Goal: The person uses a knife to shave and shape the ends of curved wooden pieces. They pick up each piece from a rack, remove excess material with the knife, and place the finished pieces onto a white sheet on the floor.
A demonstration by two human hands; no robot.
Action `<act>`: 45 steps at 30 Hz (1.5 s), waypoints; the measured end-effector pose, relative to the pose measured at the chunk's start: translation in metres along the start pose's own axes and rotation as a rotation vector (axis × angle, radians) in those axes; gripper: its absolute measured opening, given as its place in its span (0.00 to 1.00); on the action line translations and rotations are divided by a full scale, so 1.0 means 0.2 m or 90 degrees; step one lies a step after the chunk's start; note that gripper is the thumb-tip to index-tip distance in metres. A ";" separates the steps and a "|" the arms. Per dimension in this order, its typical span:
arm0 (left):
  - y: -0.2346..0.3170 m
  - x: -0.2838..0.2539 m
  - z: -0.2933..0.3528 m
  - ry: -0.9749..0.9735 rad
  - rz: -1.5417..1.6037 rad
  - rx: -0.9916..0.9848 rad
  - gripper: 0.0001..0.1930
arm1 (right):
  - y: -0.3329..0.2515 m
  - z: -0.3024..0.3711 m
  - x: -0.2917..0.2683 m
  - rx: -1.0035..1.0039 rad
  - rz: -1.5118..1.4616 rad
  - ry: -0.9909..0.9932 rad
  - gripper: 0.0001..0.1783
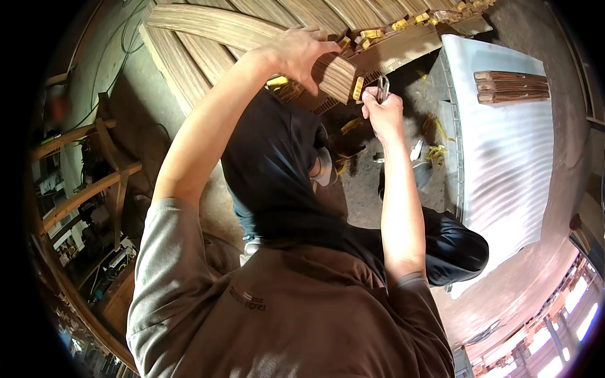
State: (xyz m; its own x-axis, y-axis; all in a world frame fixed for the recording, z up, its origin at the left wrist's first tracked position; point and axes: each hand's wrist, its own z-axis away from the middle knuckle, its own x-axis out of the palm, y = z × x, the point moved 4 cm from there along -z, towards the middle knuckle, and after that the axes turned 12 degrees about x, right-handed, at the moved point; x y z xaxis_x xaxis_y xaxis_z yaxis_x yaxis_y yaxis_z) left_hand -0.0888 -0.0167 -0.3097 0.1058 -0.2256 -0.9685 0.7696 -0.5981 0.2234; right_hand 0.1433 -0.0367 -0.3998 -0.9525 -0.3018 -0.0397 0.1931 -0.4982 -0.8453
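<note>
A curved wooden slat (pixel 217 24) with striped grain lies across a row of similar slats. My left hand (pixel 297 53) is closed over it near its right end, with the thumb below and the fingers above. Just past that end, a small yellow piece (pixel 358 88) sits between the slat and my right hand. My right hand (pixel 386 113) grips a small metal tool (pixel 382 87) with a looped end; its exact kind cannot be made out. The palm hides the rest of the tool.
Yellow bits (pixel 400 24) line the ends of the row of slats. Yellow scraps (pixel 435 126) litter the floor by my feet. To the right, a white sheet (pixel 504 164) bears a bundle of brown wood pieces (pixel 512 86). A wooden frame (pixel 82 179) stands at left.
</note>
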 end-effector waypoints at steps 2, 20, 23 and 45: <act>0.01 0.00 -0.01 -0.005 0.004 -0.004 0.47 | 0.00 0.00 0.03 -0.004 0.046 0.038 0.07; 0.14 -0.16 0.00 0.166 -0.139 0.064 0.46 | -0.14 0.14 0.00 0.045 -0.317 -0.062 0.19; 0.14 -0.15 0.00 0.175 -0.159 0.070 0.46 | -0.18 0.12 -0.11 -0.125 -0.119 0.120 0.23; 0.18 -0.13 -0.02 0.269 -0.119 0.075 0.17 | -0.12 0.29 -0.12 -0.080 -0.590 0.148 0.08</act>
State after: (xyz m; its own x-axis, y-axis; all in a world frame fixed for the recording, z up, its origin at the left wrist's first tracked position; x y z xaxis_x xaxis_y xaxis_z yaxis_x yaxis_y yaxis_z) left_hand -0.0611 -0.0284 -0.2769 0.2379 0.2129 -0.9477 0.7259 -0.6872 0.0279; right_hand 0.1752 -0.0646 -0.3470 -0.7396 0.3432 0.5790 -0.6730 -0.3635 -0.6442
